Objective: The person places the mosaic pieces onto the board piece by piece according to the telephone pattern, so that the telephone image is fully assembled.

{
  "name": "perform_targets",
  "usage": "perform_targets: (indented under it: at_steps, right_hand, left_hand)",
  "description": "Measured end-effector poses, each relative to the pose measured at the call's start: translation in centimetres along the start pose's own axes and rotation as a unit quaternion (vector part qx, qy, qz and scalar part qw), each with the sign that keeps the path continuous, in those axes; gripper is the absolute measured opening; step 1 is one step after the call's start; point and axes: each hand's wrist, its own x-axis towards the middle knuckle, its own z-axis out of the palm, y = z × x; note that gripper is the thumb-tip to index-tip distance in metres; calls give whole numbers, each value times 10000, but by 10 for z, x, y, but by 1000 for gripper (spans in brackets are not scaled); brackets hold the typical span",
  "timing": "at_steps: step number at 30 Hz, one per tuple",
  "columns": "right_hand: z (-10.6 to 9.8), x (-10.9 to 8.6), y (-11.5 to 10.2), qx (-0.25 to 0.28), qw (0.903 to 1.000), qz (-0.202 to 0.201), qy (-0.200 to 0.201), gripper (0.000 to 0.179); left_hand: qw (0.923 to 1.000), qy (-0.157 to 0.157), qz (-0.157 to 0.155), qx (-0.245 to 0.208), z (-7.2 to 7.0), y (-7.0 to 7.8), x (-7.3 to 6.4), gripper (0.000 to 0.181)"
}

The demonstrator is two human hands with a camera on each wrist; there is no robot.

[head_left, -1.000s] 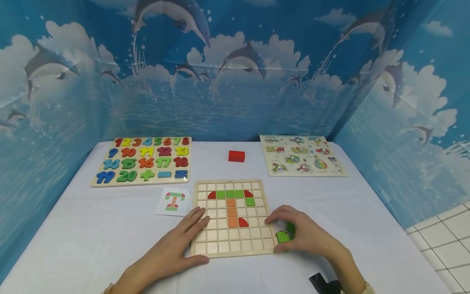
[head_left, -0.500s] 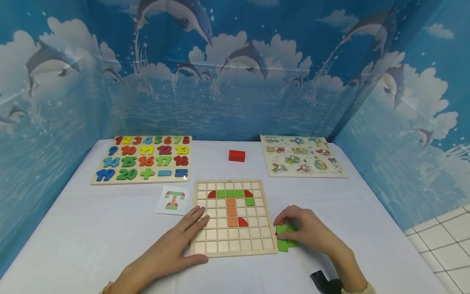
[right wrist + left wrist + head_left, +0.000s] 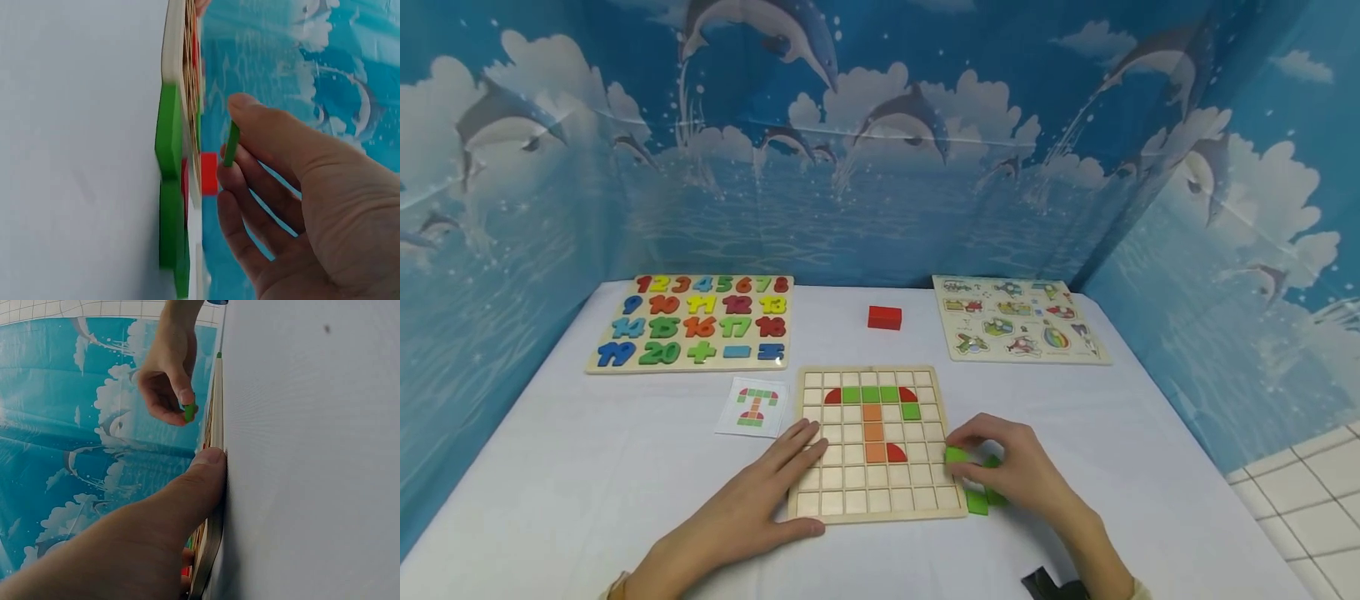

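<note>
Board (image 3: 880, 500) bears ten tiles (image 3: 869, 395), left hand (image 3: 760, 500) spread on its edge, right hand (image 3: 1013, 462) pinching one green tile (image 3: 957, 455).

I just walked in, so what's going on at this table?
A person's right hand pinches a green tile over the right edge of the board; more green tiles lie beside it. The left hand rests on the board's left side. The laid tiles match the card only partly: the green bottom row is missing.
</note>
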Motion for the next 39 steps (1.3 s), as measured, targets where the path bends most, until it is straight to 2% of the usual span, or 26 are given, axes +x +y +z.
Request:
perform_targets:
  at_steps: [7,11,18,27,32,36,39]
  right_hand:
    - [18,17,-27,215,9979,-546,-279,29]
    - [31,23,-36,219,9968,-645,-409,28]
    - [52,19,-44,209,9962,-738,-425,28]
    - [47,16,-42,-87,9968,-529,-586,30]
    - [47,14,-40,-198,9961,-736,-436,27]
    - [48,13,-38,-30,9964,-767,-369,25]
    - [48,14,-39,68,9975,-638,-301,31]
  left_hand:
    - [10000,-4,-6,-68,-1,-1,-1,94]
    - [10000,21,-8,-58,1,0,0,94]
    - [10000,3,-47,14,0,0,-1,93]
    - [10000,12,-54,79,1,-1,1,95]
    - [10000,21,-15,76,1,-2,1,94]
    - [10000,18,13,23,1,-1,1,94]
    - [10000,7,-19,-10,0,-1,1,94]
